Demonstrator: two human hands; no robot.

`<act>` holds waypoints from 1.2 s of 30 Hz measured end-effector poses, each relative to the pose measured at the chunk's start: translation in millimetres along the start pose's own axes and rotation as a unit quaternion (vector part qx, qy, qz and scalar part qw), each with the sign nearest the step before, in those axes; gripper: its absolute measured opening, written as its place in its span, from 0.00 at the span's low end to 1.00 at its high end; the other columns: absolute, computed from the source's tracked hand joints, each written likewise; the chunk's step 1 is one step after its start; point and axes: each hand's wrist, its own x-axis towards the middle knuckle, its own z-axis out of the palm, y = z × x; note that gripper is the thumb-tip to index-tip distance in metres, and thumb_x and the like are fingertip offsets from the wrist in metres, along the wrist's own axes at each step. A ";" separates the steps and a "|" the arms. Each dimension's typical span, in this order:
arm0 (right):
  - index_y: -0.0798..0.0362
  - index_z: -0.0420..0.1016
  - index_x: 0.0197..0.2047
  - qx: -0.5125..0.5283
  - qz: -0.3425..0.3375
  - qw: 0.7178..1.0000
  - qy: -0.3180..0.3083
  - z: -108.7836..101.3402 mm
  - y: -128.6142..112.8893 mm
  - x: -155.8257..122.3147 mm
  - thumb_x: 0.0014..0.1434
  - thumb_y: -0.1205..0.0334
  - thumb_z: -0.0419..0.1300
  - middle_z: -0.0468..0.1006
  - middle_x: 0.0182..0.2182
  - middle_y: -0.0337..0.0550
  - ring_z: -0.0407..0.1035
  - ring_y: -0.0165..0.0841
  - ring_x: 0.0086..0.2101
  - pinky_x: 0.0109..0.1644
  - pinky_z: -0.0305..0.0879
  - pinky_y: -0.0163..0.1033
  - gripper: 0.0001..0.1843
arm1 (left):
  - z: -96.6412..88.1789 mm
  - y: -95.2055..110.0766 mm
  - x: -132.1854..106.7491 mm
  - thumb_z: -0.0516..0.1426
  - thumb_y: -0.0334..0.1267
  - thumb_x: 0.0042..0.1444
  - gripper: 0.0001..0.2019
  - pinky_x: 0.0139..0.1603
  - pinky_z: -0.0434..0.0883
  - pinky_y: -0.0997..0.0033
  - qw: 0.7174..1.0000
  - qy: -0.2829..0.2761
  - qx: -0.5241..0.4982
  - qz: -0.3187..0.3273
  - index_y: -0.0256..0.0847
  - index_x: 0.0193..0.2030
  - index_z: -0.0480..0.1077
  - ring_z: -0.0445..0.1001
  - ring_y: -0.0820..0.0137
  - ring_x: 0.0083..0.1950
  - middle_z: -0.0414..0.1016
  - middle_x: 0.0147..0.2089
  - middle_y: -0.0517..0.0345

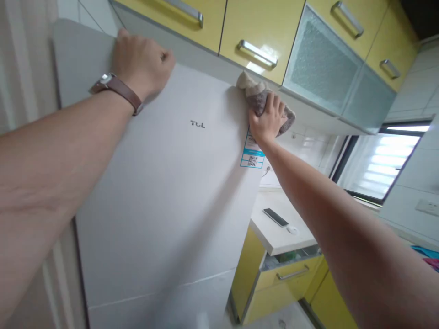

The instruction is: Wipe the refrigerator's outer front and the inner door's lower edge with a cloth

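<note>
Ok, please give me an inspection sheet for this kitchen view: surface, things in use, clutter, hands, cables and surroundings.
Surface: white fridge door, smooth, with a small logo and a blue-edged label near its right edge.
Things in use: a brownish cloth, pressed on the door's top right corner.
Clutter: a dark phone and a small white object on the white counter.
Hands: left hand rests on the door's top left part, wristwatch on; right hand grips the cloth, fingers closed.
Cables: nothing seen.
Surroundings: yellow cabinets above, a slightly open drawer below, a window at right.
</note>
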 end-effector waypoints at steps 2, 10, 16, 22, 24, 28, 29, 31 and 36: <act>0.52 0.58 0.67 -0.007 -0.001 1.000 0.002 5.3 9.8 -12.6 0.65 0.50 0.50 0.60 0.66 0.57 0.50 0.52 0.65 0.64 0.54 0.68 0.30 | -1.5 0.8 -0.5 0.39 0.44 0.72 0.31 0.59 0.57 0.51 1.000 -0.008 0.005 -0.001 0.20 0.55 0.77 0.74 0.58 0.57 0.79 0.53 0.36; 0.49 0.56 0.73 -0.007 -0.058 0.996 -0.063 13.0 61.9 -136.7 0.59 0.49 0.54 0.51 0.74 0.54 0.42 0.54 0.72 0.67 0.53 0.65 0.40 | 0.4 -1.9 2.0 0.40 0.47 0.73 0.30 0.56 0.55 0.57 1.000 -0.021 0.007 -0.020 0.26 0.55 0.77 0.68 0.66 0.47 0.80 0.50 0.44; 0.46 0.66 0.70 0.019 -0.136 0.968 -0.210 11.5 94.6 -316.1 0.50 0.48 0.62 0.60 0.71 0.57 0.43 0.63 0.72 0.70 0.42 0.71 0.43 | 4.1 -4.1 3.4 0.35 0.55 0.74 0.35 0.59 0.50 0.58 0.998 -0.047 -0.003 -0.039 0.31 0.55 0.76 0.63 0.66 0.47 0.77 0.51 0.49; 0.29 0.76 0.59 0.101 -0.261 0.879 -0.385 -5.5 111.9 -486.8 0.43 0.53 0.62 0.75 0.62 0.44 0.64 0.57 0.65 0.62 0.60 0.67 0.36 | 0.1 1.0 3.0 0.38 0.53 0.72 0.32 0.59 0.54 0.56 0.997 -0.050 0.010 -0.049 0.34 0.52 0.78 0.67 0.63 0.51 0.79 0.49 0.49; 0.20 0.74 0.56 0.179 -0.403 0.807 -0.392 -8.2 108.3 -499.6 0.44 0.56 0.58 0.77 0.60 0.28 0.70 0.48 0.62 0.55 0.67 0.63 0.35 | -0.8 1.5 2.4 0.39 0.51 0.71 0.31 0.59 0.55 0.53 0.997 -0.049 0.003 -0.053 0.36 0.51 0.79 0.69 0.59 0.52 0.80 0.49 0.47; 0.11 0.74 0.50 0.236 -0.518 0.740 -0.358 -5.3 99.0 -430.7 0.50 0.64 0.58 0.72 0.61 0.06 0.67 0.34 0.64 0.51 0.70 0.53 0.32 | -2.8 1.5 0.3 0.40 0.54 0.68 0.32 0.60 0.51 0.48 0.996 -0.045 -0.045 -0.054 0.38 0.50 0.80 0.69 0.53 0.56 0.79 0.52 0.44; 0.13 0.73 0.53 0.215 -0.552 0.734 -0.333 -4.1 97.8 -398.0 0.53 0.67 0.58 0.70 0.64 0.08 0.65 0.30 0.65 0.52 0.70 0.48 0.34 | -3.2 1.4 0.0 0.40 0.55 0.68 0.32 0.60 0.50 0.48 0.996 -0.048 -0.054 -0.053 0.37 0.51 0.80 0.68 0.54 0.56 0.79 0.52 0.44; 0.19 0.70 0.61 0.162 -0.585 0.747 -0.271 -3.4 96.3 -322.9 0.58 0.68 0.58 0.67 0.68 0.19 0.59 0.31 0.68 0.58 0.66 0.48 0.35 | -3.2 0.9 -0.2 0.39 0.56 0.68 0.34 0.60 0.48 0.49 0.995 -0.058 -0.064 -0.053 0.34 0.54 0.78 0.66 0.58 0.56 0.78 0.54 0.46; 0.36 0.64 0.71 0.033 -0.379 0.906 -0.183 -13.8 83.8 -132.2 0.60 0.62 0.59 0.64 0.70 0.46 0.47 0.53 0.72 0.64 0.52 0.66 0.36 | 0.8 -2.6 2.1 0.35 0.62 0.68 0.40 0.60 0.43 0.56 0.993 -0.070 -0.061 -0.067 0.31 0.56 0.75 0.59 0.65 0.55 0.77 0.57 0.52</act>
